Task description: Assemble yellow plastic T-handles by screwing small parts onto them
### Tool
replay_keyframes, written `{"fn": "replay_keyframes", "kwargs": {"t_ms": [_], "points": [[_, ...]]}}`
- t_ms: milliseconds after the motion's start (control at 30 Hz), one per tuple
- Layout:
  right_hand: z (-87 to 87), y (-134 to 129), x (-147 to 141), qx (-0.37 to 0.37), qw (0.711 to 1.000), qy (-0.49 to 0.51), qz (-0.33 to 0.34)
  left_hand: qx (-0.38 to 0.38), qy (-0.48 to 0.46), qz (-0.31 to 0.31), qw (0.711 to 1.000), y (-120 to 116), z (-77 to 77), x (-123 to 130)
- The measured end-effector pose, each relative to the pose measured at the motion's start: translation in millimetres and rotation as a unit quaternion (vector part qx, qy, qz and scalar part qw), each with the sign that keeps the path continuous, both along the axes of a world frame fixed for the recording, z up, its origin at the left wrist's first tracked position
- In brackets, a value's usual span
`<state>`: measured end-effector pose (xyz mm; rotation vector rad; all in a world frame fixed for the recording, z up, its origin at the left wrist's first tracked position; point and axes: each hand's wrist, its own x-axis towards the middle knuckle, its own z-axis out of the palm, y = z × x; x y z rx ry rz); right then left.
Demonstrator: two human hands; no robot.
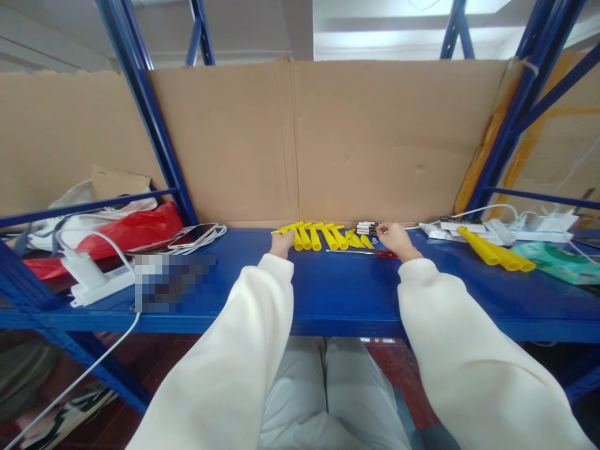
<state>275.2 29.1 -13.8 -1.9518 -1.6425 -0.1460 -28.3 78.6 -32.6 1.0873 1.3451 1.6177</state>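
Observation:
My left hand (280, 244) is closed around the leftmost yellow funnel-shaped piece (293, 225) at the back of the blue shelf (344, 290). Beside it, several more yellow funnel-shaped pieces (315, 239) lie in a slanting row, wide ends toward me. Small flat yellow pieces (359, 240) follow on the right. My right hand (398, 241) has its fingers curled at the right ends of several small white-and-black sticks (367, 229); its fingertips are partly hidden. Just in front of that hand lies a screwdriver (387, 254) with a red handle, its thin shaft pointing left.
Cardboard (375, 137) walls the back between blue posts (162, 119). On the left are a red bag (140, 231), a white power strip (103, 281) and a coiled white cable (210, 235). Larger yellow cones (497, 253) and a green packet (557, 262) lie right.

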Motion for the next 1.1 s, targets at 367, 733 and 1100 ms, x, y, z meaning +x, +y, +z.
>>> {"fn": "replay_keyframes", "kwargs": {"t_ms": [367,733,1100], "points": [[-1.2,2.9,5.3,0.012,1.000,0.009,-0.005,0.001,-0.177,-0.054,0.983,-22.0,25.1,10.4],[2.6,1.7,21.0,0.044,0.997,0.039,-0.049,0.055,-0.083,-0.111,0.989,-30.0,26.5,15.2],[5.6,-4.8,17.7,0.030,0.997,0.039,-0.063,0.065,-0.052,-0.076,0.994,-41.8,32.9,19.9]]}}
